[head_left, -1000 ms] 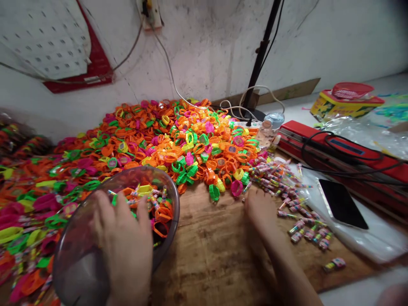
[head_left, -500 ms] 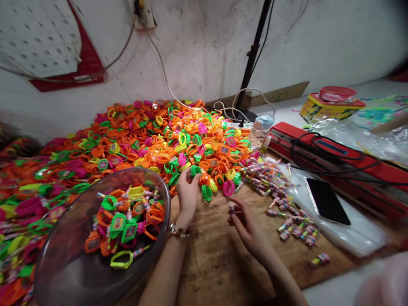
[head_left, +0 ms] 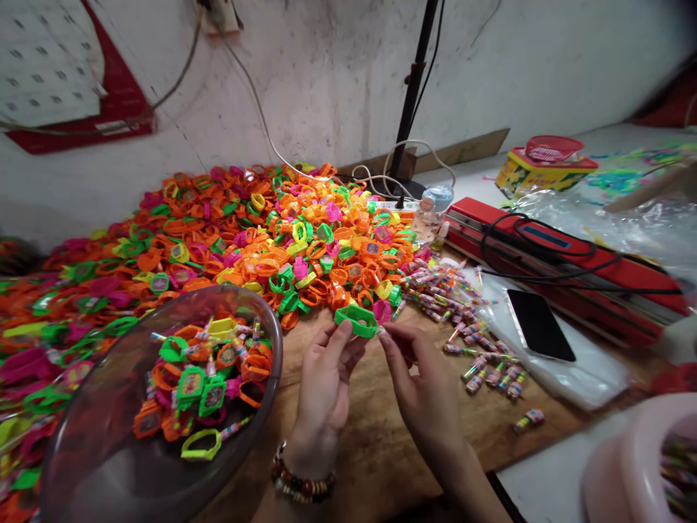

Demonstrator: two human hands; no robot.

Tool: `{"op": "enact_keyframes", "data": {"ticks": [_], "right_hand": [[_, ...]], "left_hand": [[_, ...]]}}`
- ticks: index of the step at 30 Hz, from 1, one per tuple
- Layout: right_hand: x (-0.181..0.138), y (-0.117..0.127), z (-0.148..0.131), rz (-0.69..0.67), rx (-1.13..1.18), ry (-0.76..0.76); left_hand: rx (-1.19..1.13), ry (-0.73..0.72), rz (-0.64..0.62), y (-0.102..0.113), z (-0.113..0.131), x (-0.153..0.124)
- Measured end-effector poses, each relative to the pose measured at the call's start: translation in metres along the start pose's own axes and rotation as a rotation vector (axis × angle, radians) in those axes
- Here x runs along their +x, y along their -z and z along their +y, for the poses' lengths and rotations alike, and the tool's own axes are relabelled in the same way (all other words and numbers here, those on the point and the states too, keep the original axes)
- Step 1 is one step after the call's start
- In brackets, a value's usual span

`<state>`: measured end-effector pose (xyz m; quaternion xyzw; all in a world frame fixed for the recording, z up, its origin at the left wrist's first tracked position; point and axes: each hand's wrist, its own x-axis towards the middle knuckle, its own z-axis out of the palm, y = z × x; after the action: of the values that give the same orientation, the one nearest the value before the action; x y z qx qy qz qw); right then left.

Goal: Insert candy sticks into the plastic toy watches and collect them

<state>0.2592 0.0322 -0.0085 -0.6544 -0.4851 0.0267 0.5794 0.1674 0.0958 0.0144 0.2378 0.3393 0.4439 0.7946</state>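
A green plastic toy watch [head_left: 356, 320] is pinched between the thumb and fingers of my left hand [head_left: 325, 370], above the wooden table. My right hand [head_left: 417, 374] meets the watch's right end, thumb and forefinger closed on a small wrapped candy roll [head_left: 381, 332], mostly hidden by the fingers. Behind both hands spreads a big pile of orange, green, pink and yellow toy watches [head_left: 218, 225]. To the left stands a dark see-through bowl [head_left: 276, 349] holding watches, several with candy rolls attached. On the right lies a heap of loose candy rolls [head_left: 451, 294].
A phone [head_left: 539, 325] rests on clear plastic bags [head_left: 593, 381] at the right. Behind it sits a red sealing machine [head_left: 566, 269] with a black cable. A pink tub [head_left: 613, 465] occupies the lower right corner. A black pole [head_left: 411, 94] rises at the back.
My left hand has brought the green watch from the pile's edge toward me. My right hand has moved its candy roll against the watch. The view has shifted slightly right.
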Motion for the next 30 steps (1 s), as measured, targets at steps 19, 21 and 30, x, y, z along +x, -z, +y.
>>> {"op": "enact_keyframes", "data": {"ticks": [19,21,30], "right_hand": [[-0.003,-0.005,-0.005,-0.022,-0.198,0.171],[-0.003,-0.006,-0.005,-0.039,-0.313,0.24],[0.003,-0.01,0.005,-0.056,-0.75,0.665]], "left_hand": [[0.196,-0.3,0.091,0.006,-0.01,-0.014],[0.193,-0.308,0.099,0.007,-0.012,-0.014],[0.237,-0.375,0.197,0.02,-0.012,-0.011]]}}
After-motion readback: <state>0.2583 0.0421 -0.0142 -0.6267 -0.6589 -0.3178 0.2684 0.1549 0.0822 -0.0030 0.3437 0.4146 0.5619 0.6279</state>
